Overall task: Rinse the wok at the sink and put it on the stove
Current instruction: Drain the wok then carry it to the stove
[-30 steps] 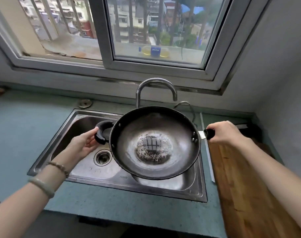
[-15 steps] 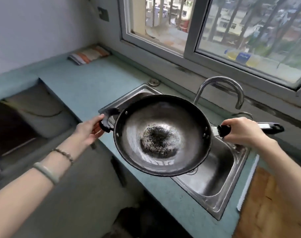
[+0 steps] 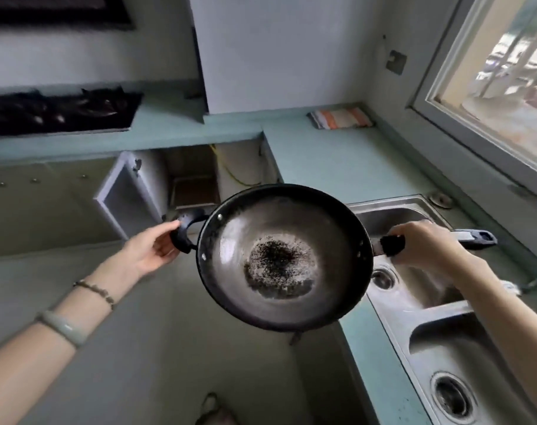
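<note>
I carry a dark round wok (image 3: 284,256) in the air, level, with a speckled black patch at its bottom. My left hand (image 3: 150,246) holds the small loop handle on its left side. My right hand (image 3: 426,243) grips the long black handle on its right. The wok hangs over the floor, just left of the steel double sink (image 3: 439,320). The black gas stove (image 3: 55,113) lies on the teal counter at the far upper left, well away from the wok.
A teal counter (image 3: 337,161) runs along the window wall and turns left toward the stove. A folded striped cloth (image 3: 340,118) lies in the corner. Below the counter a cabinet door (image 3: 123,191) stands open. Grey floor spreads under the wok.
My view has swung left from the sink toward the stove. The wok has moved off the sink and now hangs over the floor, still held by both hands.
</note>
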